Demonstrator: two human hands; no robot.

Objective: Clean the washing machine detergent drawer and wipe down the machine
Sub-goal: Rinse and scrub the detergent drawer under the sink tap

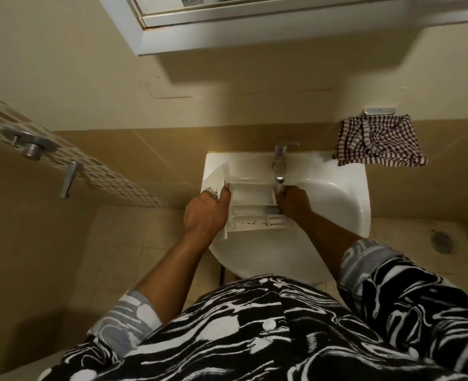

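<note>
Through the head camera I looked straight down on a white sink (337, 193) set against the tan wall. The drawer (254, 207) was held level over the left half of the bowl. Its long side ran from the sink's left rim across to a spot under the tap (279, 163), and its compartments faced up. Brown specks sat in the compartment nearest me.

The left hand (206, 210) had its grip wrapped round the front panel at the drawer's left end, fingers curled over the top edge. That panel jutted past the sink's left rim, out over the floor. The right hand (294, 202) held the drawer's right end, directly below the spout. Its fingers were curled onto the far right corner, though most of them were hidden behind the knuckles.

To the right of that hand, the white bowl showed all the way to the right rim. Nearer me it showed again between the drawer's near edge and the front rim. The tap stood close above the drawer's back edge.

A checked cloth (379, 141) hung on the wall just beyond the sink's back right corner. A white cabinet (254, 28) projected from the wall above. On the tiled floor, well off to the right, lay a floor drain (443, 242).
</note>
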